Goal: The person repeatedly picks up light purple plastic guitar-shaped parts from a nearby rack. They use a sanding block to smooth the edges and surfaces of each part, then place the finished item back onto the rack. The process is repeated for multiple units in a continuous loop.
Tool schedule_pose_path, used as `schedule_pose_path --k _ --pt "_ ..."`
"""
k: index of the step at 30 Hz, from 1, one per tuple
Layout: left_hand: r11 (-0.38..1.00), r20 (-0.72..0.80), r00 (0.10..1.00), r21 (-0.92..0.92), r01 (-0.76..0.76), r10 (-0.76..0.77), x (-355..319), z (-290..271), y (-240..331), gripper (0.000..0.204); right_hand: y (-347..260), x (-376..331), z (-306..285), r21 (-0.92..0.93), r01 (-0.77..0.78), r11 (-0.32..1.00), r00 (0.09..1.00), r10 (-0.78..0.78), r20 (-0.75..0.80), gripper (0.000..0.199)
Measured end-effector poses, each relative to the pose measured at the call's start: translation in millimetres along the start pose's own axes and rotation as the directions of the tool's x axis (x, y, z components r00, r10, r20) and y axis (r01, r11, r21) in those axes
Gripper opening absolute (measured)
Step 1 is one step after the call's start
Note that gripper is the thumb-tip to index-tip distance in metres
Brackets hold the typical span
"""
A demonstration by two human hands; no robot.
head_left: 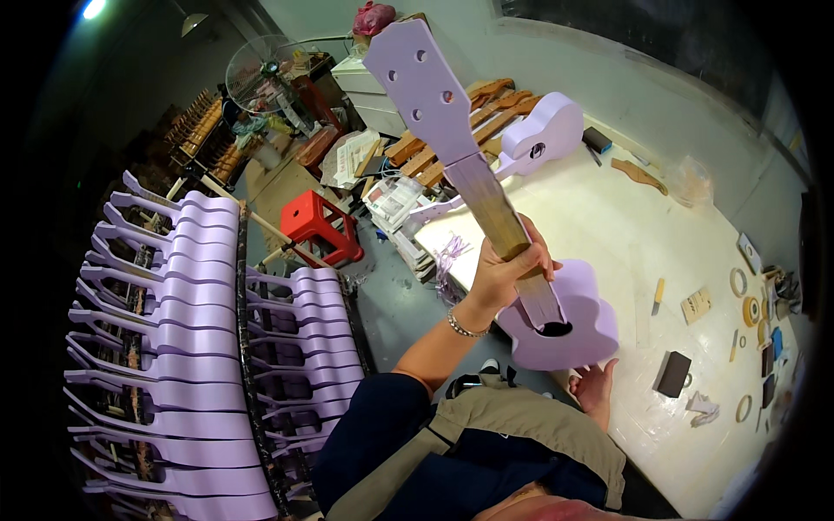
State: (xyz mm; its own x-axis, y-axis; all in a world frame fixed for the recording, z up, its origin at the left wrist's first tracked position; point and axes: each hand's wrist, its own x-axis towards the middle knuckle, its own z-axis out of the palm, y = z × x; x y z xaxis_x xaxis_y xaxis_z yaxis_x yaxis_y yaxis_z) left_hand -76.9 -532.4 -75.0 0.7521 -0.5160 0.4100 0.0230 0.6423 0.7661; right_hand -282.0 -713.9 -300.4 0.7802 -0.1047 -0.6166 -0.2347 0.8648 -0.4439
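A light purple ukulele (569, 339) is held up at a slant, its headstock with several peg holes toward the far left and its body near my waist. Bare, brownish wood shows along the front of its neck, down to the sound hole. My left hand (512, 265) wraps around the neck close to the body. At the body's bottom end my right hand (593, 395) is palm up with its fingers apart; whether its fingertips touch the edge, I cannot tell. A second purple ukulele (547, 130) lies at the table's far end.
Racks of purple ukuleles (195, 347) stand at left, beside a red stool (317, 226). The pale worktable (643, 260) at right bears a dark block (672, 374), tape rolls (751, 308) and a yellow-handled blade (658, 296). Wooden necks (426, 161) are piled behind, near a fan (269, 74).
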Motion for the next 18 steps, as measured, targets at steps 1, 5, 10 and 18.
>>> schedule_pose_path --k 1,5,10,18 --pt "0.996 -0.067 0.998 0.092 0.013 -0.006 2 7 1 0.019 -5 -3 6 0.015 0.007 1.000 1.000 -0.007 -0.015 0.088" --pt "0.941 -0.215 0.973 0.338 -0.012 0.090 0 15 -2 0.014 -12 -5 3 -0.074 0.089 0.993 0.992 -0.082 0.094 0.096" --pt "0.881 -0.234 0.944 0.461 -0.104 0.234 2 17 3 0.018 -19 -4 9 -0.112 0.178 0.978 0.979 -0.165 0.117 0.090" --pt "0.916 -0.142 0.985 0.400 -0.039 0.103 20 10 3 0.025 -45 -14 53 -0.324 0.573 0.753 0.818 -0.545 0.184 0.047"
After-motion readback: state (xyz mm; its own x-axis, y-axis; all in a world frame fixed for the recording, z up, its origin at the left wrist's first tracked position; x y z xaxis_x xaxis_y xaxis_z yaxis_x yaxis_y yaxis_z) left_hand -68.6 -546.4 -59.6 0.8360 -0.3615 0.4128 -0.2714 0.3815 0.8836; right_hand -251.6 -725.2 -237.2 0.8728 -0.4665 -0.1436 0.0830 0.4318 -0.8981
